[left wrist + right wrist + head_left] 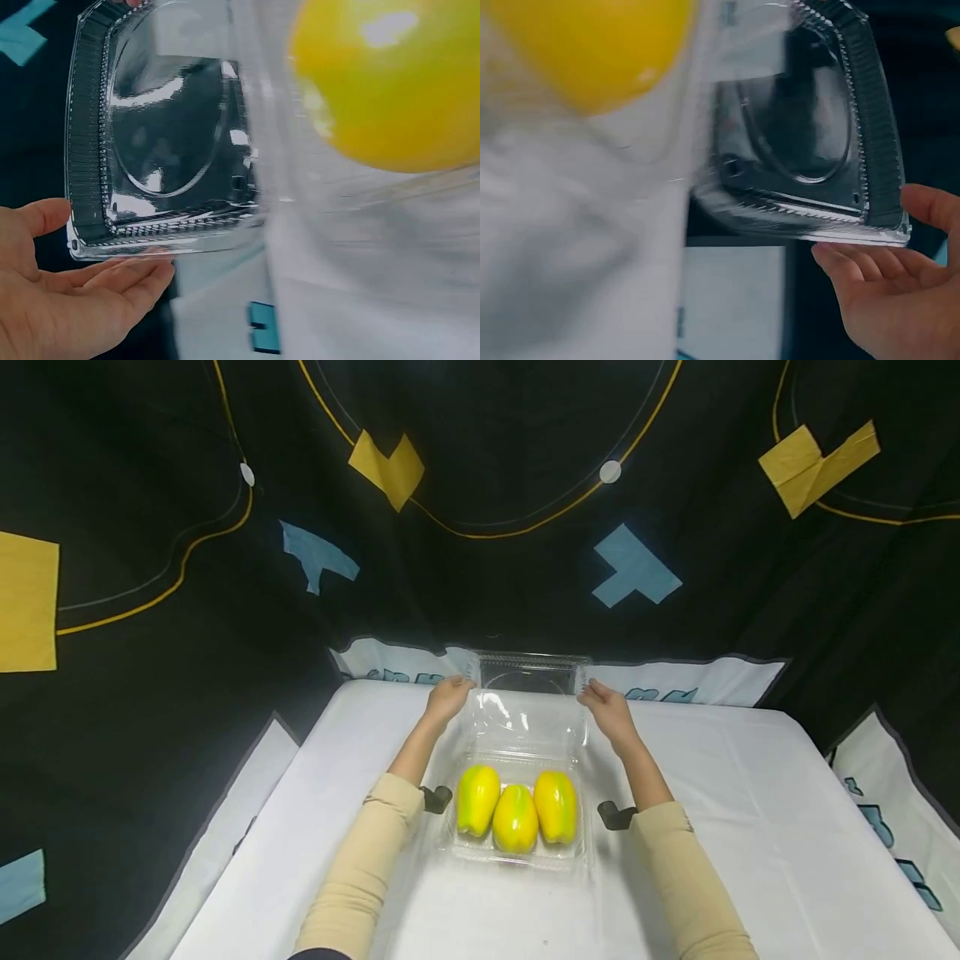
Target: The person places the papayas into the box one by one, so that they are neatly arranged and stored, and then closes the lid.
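A clear plastic clamshell container lies on the white table with its hinged lid raised at the far side. Three oblong yellow fruits with green streaks, the left one, the middle one and the right one, rest in the base. At the lid's left corner my left hand holds the rim, its thumb on the edge and fingers underneath. My right hand grips the opposite corner likewise, thumb above and fingers below.
White cloth covers the table. Behind it hangs a black curtain with yellow and blue patches, its white lower border near the table's far edge. A dark wrist-camera mount juts inward from the right forearm, another from the left.
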`<state>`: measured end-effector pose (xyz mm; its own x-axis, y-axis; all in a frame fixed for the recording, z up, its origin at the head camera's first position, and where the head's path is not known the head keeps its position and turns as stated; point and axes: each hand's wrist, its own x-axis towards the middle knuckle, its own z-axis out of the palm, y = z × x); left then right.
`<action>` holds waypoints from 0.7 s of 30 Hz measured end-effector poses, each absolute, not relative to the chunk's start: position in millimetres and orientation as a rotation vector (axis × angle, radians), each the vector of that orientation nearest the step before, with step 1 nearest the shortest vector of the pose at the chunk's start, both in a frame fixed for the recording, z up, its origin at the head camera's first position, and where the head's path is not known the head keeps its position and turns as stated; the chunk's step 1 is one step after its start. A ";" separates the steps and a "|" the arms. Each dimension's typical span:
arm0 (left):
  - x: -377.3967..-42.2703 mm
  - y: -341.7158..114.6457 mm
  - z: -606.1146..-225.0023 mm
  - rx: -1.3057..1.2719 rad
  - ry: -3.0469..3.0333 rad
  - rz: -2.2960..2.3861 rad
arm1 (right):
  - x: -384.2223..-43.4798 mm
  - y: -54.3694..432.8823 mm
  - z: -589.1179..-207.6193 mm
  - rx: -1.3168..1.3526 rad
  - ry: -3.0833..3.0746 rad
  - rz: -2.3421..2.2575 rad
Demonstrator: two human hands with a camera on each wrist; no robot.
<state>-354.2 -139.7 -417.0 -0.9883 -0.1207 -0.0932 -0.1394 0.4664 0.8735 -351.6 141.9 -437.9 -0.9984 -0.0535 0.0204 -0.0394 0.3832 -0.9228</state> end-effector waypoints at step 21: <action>-258.9 -150.2 -382.3 -0.111 3.012 1.549 | -258.0 145.1 -398.1 -0.160 2.576 -1.990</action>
